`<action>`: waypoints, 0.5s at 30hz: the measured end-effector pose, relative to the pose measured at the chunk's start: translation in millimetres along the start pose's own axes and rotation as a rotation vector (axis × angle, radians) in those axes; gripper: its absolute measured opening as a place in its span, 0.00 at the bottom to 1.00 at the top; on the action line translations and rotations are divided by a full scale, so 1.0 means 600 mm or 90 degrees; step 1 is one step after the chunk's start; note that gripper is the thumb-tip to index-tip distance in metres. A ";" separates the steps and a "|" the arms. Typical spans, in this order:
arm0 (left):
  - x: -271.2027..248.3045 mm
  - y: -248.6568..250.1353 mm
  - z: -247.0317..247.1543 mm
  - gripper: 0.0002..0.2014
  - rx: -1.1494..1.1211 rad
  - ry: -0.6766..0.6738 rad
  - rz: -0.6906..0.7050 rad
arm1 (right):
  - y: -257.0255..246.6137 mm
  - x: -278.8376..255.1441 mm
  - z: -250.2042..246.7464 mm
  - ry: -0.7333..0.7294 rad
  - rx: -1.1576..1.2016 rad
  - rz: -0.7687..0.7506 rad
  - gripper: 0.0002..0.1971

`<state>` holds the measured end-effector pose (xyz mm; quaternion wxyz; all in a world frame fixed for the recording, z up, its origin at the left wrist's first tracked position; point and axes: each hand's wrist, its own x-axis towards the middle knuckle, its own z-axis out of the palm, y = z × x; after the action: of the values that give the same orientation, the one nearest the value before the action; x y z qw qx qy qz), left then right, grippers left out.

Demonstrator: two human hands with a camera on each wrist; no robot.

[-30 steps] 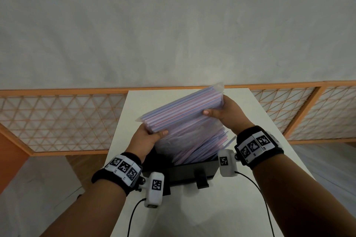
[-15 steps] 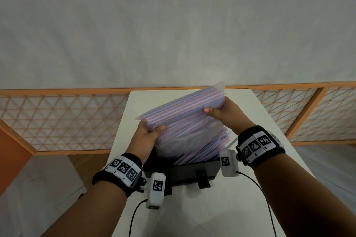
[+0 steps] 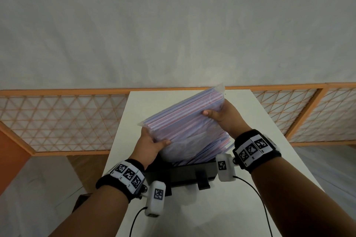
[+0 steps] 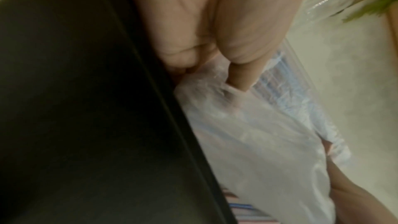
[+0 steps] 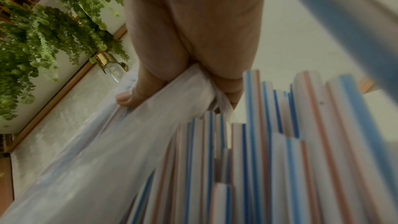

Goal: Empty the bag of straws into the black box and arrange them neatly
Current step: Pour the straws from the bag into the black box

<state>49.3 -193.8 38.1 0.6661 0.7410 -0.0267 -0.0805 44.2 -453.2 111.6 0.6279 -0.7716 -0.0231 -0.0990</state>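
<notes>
A clear plastic bag (image 3: 185, 121) full of pink-, blue- and white-striped straws hangs tilted above the black box (image 3: 185, 174), its open end down. My left hand (image 3: 150, 143) grips the bag's lower left corner and my right hand (image 3: 221, 115) grips its upper right edge. Several straws (image 3: 210, 153) stick out of the bag's mouth into the box. The right wrist view shows the thumb and fingers pinching the bag (image 5: 129, 142) beside the straws (image 5: 269, 151). In the left wrist view the fingers (image 4: 241, 64) pinch the bag (image 4: 247, 142) against the box wall (image 4: 86, 108).
The box stands on a white table (image 3: 192, 217) that runs away from me. An orange lattice railing (image 3: 57, 121) crosses behind it on both sides. Cables from the wrist cameras trail over the near tabletop. A plain grey wall fills the background.
Both hands have kept their grip. The bag has shifted slightly, with the left hand a little lower, and more straws have slid toward the box.
</notes>
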 end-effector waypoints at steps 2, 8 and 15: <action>0.000 -0.003 0.000 0.37 -0.010 -0.002 0.003 | 0.006 0.000 0.000 0.013 -0.006 -0.001 0.23; 0.000 -0.005 0.000 0.36 -0.040 -0.012 0.015 | 0.014 -0.003 0.003 0.091 -0.010 -0.002 0.22; -0.003 0.006 0.005 0.16 -0.006 -0.037 0.060 | -0.018 0.005 0.010 0.054 0.048 0.028 0.21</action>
<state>47.0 -196.7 41.6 0.6714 0.7333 -0.0806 -0.0704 46.1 -445.1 121.3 0.6593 -0.7426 0.0173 -0.1169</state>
